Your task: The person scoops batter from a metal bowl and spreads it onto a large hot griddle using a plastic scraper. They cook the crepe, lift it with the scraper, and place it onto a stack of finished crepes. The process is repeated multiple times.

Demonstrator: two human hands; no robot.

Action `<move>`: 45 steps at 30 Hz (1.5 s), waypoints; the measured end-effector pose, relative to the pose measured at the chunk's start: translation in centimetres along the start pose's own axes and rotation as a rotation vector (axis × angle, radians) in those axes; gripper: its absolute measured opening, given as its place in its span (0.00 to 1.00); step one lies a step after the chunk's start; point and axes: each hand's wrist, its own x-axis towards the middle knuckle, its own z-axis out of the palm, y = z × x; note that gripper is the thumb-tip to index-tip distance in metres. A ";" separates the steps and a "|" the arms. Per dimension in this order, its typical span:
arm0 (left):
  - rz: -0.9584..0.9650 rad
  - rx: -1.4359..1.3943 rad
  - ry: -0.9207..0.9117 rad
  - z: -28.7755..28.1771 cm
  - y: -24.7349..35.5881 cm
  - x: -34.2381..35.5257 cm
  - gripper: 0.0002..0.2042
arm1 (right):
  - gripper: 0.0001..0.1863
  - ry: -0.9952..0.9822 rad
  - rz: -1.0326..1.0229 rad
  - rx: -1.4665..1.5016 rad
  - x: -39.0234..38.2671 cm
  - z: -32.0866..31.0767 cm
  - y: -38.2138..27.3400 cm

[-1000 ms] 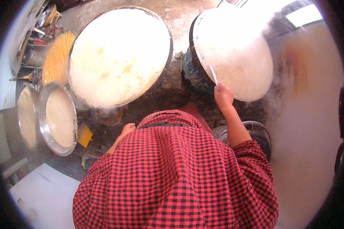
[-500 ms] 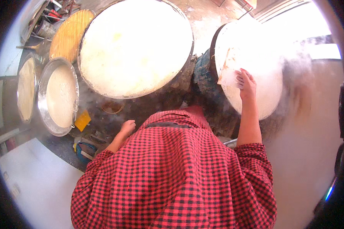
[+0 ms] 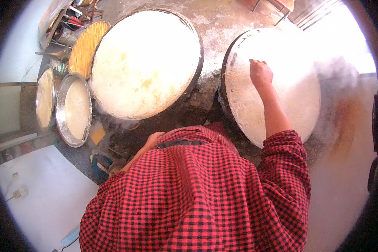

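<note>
Over the right round steaming surface (image 3: 277,109), covered in a pale layer, my right hand (image 3: 259,71) has its fingers curled closed; what it grips, if anything, is lost against the white. My left hand (image 3: 154,140) is low beside my waist, fingers curled, their contents hidden, close to my red-and-black checked clothing. A larger round surface (image 3: 143,63) with a pale, lightly browned sheet lies ahead to the left. Left of it are a metal basin of batter (image 3: 74,109) and another round metal vessel (image 3: 45,98) with pale content.
A slatted yellow round mat (image 3: 84,48) leans among clutter at the back left. A yellow square object (image 3: 98,133) lies below the basin. A white panel with a socket (image 3: 42,193) is at lower left. A chair (image 3: 279,9) stands at the back, and steam (image 3: 340,75) drifts at right.
My right hand has moved forward and leftward across the steaming surface; the pale flat tool seen in it earlier no longer shows clearly. The whole view has shifted slightly.
</note>
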 end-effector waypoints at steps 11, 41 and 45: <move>0.088 0.635 -0.024 0.7 3.0 -1.3 0.11 | 0.10 -0.112 0.024 0.380 -3.0 -0.5 2.8; -0.115 0.328 0.029 9.6 12.5 -2.7 0.14 | 0.06 -0.027 0.288 0.199 -4.2 1.1 15.3; -0.056 0.347 0.003 8.7 10.8 -2.2 0.14 | 0.10 0.253 0.587 0.837 -2.9 1.4 20.2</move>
